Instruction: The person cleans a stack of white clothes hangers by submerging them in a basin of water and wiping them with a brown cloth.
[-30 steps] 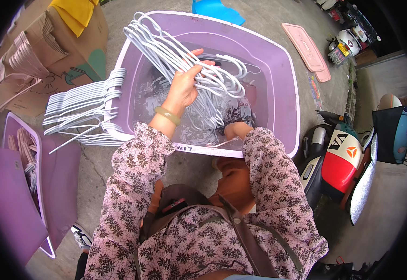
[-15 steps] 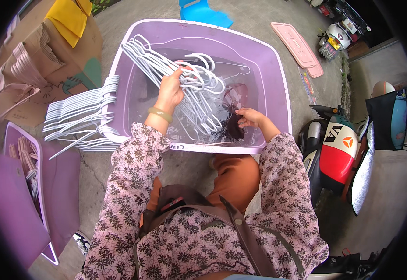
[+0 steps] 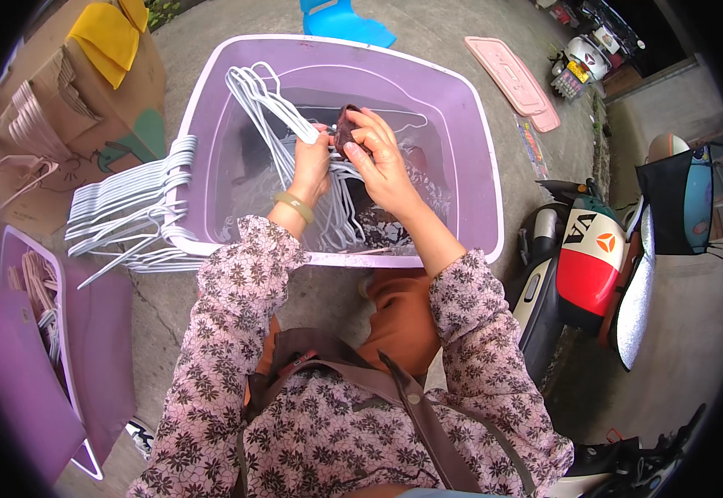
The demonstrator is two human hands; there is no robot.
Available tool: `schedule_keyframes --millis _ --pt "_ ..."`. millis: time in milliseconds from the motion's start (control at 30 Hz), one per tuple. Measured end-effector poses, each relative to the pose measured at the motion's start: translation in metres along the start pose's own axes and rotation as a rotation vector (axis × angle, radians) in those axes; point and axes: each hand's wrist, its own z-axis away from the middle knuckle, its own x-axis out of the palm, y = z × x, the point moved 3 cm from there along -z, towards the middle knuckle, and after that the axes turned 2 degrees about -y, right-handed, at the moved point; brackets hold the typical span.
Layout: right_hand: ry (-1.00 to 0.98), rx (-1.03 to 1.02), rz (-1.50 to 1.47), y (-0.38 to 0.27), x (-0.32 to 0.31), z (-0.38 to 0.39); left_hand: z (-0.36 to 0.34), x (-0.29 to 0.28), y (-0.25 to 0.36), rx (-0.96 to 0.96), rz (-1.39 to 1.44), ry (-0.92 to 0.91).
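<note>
A purple tub (image 3: 487, 191) of water stands in front of me. Over the water, my left hand (image 3: 312, 170) is closed round a bundle of white hangers (image 3: 268, 98), whose ends fan out to the upper left and down to the water. My right hand (image 3: 384, 166) pinches a dark maroon cloth (image 3: 345, 129) close against the bundle, beside my left fingers. One loose hanger (image 3: 415, 120) shows at the far side of the water. Dark material (image 3: 382, 226) lies under the rippling surface near the front wall. More white hangers (image 3: 121, 203) hang over the tub's left rim.
At the left are a cardboard box (image 3: 141, 83) with yellow cloth (image 3: 104, 41), pinkish hangers (image 3: 36, 124) and a second purple bin (image 3: 96, 332) holding hangers. A blue plastic stool (image 3: 349, 25) and pink lid (image 3: 506, 75) lie beyond the tub. A red-and-white scooter (image 3: 589, 266) stands right.
My right hand has lifted a dark cloth out of the water and brought it left to the hangers. Much of the bundle has swung lower, and the view has shifted slightly.
</note>
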Motion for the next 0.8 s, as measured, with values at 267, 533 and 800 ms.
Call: schedule_keyframes --millis 267,533,800 --pt "-0.124 0.266 0.114 0.021 0.014 -0.037 0.006 0.001 0.012 0.021 -0.192 0.012" --pt "0.333 1.0 -0.813 0.141 0.005 -0.004 0.023 0.02 0.025 -0.07 -0.115 -0.128" --pt "0.291 0.873 -1.076 0.077 0.017 0.038 0.014 0.009 0.058 -0.069 0.216 -0.067"
